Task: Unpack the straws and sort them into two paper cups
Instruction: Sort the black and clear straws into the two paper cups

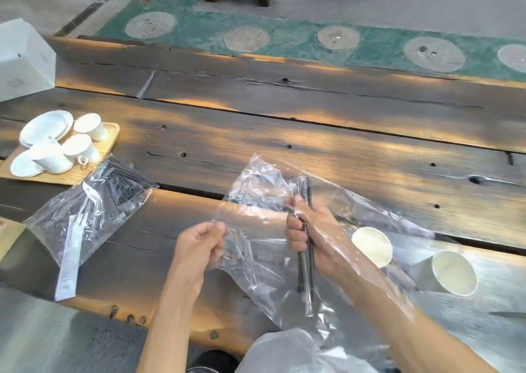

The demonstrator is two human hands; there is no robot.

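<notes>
Head view: the right hand (308,236) is inside a clear plastic bag (264,230), its grip pressed together around a small bundle of black straws (305,247) that stands nearly upright, the ends projecting above and below the fist. The left hand (199,244) pinches the bag's open edge between thumb and fingers, holding it up off the wooden counter (313,122). Two white paper cups stand to the right of the right forearm: the near cup (372,246) is partly seen through the bag film, and the far cup (454,273) stands just beside it, closer to the counter's right end; both appear empty. A second clear bag of black straws (94,204) lies on the counter to the left. Behind it, a wooden tray (109,136) carries white cups and saucers. A white box (22,59) sits at the far left.
</notes>
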